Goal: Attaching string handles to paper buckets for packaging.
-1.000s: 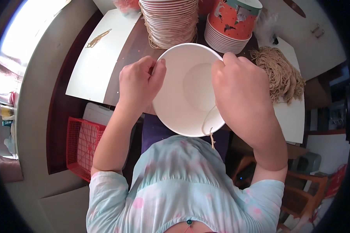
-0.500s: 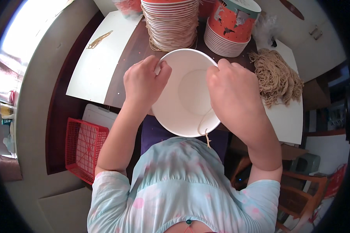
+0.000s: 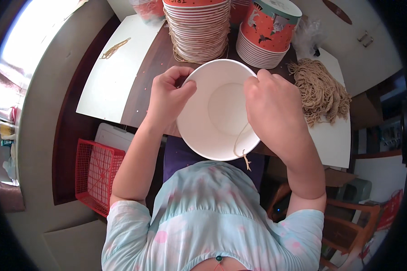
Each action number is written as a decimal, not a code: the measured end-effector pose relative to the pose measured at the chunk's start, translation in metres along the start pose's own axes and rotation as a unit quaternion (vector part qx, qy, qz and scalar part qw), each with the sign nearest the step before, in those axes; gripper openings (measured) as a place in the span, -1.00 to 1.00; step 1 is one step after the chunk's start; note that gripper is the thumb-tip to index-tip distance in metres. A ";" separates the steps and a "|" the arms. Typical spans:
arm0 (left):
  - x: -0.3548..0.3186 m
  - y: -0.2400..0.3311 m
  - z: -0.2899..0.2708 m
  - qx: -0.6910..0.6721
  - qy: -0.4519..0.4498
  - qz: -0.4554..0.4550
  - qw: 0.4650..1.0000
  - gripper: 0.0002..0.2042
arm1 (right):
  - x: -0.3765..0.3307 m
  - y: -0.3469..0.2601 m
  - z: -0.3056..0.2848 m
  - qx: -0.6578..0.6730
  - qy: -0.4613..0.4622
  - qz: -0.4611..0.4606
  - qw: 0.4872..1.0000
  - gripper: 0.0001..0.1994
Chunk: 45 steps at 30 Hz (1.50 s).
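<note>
A white paper bucket (image 3: 228, 109) is tilted so that its round mouth faces me, above the table's near edge. At its left rim my left hand (image 3: 169, 97) is closed, with the thumb by the rim and the other fingers bent behind it. My right hand (image 3: 273, 104) is a closed fist over the right rim, hiding its fingertips. A thin tan cord (image 3: 238, 137) runs from under that fist down the inside of the bucket. It ends in a knot with a frayed tail at the near rim.
Behind stand a tall stack of buckets with cords (image 3: 199, 34) and a shorter stack of orange buckets (image 3: 264, 34). A heap of tan cords (image 3: 321, 92) lies at the right, a few loose cords (image 3: 115, 48) at the left. A red plastic basket (image 3: 99, 176) sits lower left.
My left forefinger has stretched out and the hand has shifted slightly right. My right hand and the cord's knotted end have also moved a little right.
</note>
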<state>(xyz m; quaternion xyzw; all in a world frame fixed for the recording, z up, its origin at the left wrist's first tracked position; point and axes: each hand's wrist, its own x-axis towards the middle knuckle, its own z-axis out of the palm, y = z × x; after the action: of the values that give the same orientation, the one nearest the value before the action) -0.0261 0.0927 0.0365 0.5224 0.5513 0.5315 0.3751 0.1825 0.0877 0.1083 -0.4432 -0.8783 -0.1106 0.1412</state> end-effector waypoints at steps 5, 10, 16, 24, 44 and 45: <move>0.003 0.004 -0.004 0.040 -0.021 0.016 0.999 -0.83 | 0.000 0.002 0.001 0.009 -0.004 0.002 1.000 -0.96; 0.003 0.019 0.000 0.131 -0.018 0.015 0.991 -0.81 | 0.002 0.003 -0.001 0.014 -0.019 -0.002 1.000 -0.96; 0.005 0.019 0.005 0.209 0.006 0.021 0.978 -0.79 | 0.004 0.004 -0.001 0.024 -0.013 -0.021 0.999 -0.95; -0.007 0.019 -0.008 0.173 -0.054 0.029 0.983 -0.83 | 0.000 0.013 0.011 0.037 -0.014 -0.052 0.998 -0.95; -0.011 0.027 -0.016 0.132 -0.057 -0.047 0.988 -0.75 | 0.001 0.015 0.015 0.031 -0.031 -0.035 0.998 -0.95; -0.010 0.028 -0.015 0.167 -0.056 -0.049 0.983 -0.75 | 0.001 0.014 0.015 0.033 -0.032 -0.033 0.998 -0.95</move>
<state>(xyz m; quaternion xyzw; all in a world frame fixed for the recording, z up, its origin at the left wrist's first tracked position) -0.0342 0.0773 0.0647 0.5795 0.6352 0.3824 0.3383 0.1909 0.1009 0.0959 -0.4120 -0.8999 -0.0719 0.1240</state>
